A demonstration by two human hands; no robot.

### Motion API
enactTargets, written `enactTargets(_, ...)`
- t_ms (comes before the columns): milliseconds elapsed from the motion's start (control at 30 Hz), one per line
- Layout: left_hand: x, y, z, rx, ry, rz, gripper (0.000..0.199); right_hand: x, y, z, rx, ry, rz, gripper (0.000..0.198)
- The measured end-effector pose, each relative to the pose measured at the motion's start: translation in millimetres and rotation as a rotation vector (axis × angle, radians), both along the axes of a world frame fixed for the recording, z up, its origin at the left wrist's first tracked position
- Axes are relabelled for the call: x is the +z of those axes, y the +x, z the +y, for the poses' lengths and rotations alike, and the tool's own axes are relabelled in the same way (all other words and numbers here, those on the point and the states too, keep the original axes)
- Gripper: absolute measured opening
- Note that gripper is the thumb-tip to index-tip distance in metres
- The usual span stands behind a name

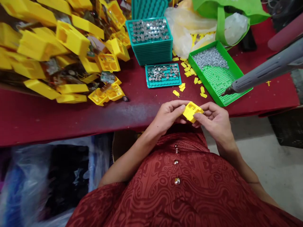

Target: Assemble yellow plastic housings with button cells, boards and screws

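Note:
Between my two hands, just over the table's front edge, is a small yellow plastic casing (191, 111) with rows of tiny holes and an opening on its upper face. My left hand (168, 115) pinches its left side, thumb on top. On its right side, my right hand (214, 121) grips the lower corner between thumb and fingers. Beyond them, small yellow plastic pieces (181, 87) lie scattered. A teal tray (163, 82) with round silver button cells sits behind those, in front of a teal tray stack (151, 52) whose top one also holds cells.
A large heap of yellow casings (71, 37) covers the table's left. A green tray (233, 74) of small screws stands at right, with a grey electric screwdriver (260, 71) hanging over it. Behind are a plastic bag (182, 28) and a green bag (221, 23). The tablecloth (59, 119) is dark red.

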State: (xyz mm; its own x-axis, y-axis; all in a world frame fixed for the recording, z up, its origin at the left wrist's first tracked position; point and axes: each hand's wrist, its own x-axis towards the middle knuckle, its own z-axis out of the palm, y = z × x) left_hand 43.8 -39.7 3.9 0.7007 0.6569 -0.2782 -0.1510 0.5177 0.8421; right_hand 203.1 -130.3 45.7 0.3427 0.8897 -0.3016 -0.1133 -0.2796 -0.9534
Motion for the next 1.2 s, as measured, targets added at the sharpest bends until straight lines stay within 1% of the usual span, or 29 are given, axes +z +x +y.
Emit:
enactTargets(300,-2.3,3.0,2.8,-0.011,0.018,0.0,0.034,-3.4,0.6,2.7,-0.024,-0.008,-0.088,0.056)
enactTargets(600,-2.5,11.3,6.8,-0.021,0.029,0.076,0.025,-9.8,4.2,2.8,-0.023,-0.031,-0.177,0.059)
enactTargets(967,0.1,13.2,6.9,0.022,0.051,0.117,0.02,-12.3,4.4,6.0,-0.027,-0.046,-0.12,0.057)
enactTargets(1200,-1.0,14.8,7.8,0.001,0.073,0.134,0.022,-13.1,5.0,8.1,0.01,-0.041,-0.164,0.058)
